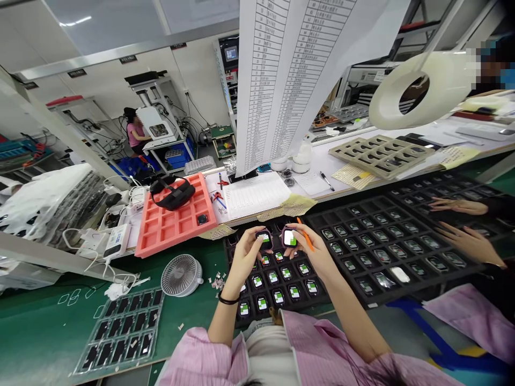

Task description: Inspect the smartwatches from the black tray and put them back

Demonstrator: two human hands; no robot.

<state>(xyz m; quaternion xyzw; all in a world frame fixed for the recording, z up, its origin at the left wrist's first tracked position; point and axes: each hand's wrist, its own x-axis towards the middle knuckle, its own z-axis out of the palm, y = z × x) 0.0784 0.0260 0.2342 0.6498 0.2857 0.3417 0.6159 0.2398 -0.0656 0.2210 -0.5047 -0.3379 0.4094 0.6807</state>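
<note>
My left hand (246, 256) is closed on a strapless smartwatch (264, 239), its screen lit partly white and green. A second smartwatch (289, 237) sits in my right hand (316, 251), the thumb near its lit white and green screen. That same hand also carries a thin orange pen-like tool (306, 236), slanting between the fingers. Both watches are held side by side above a black tray (267, 296). Several more watches (278, 296) with lit green and white screens lie in the tray's pockets below my hands.
More black trays of watches (366, 260) extend right, where a co-worker's hands (466, 236) rest over them. A small white fan (182, 275) and a clear blister tray (120, 327) are at left. A pink tray (177, 228) sits behind. Printed sheets (277, 69) and a tape roll (426, 88) hang ahead.
</note>
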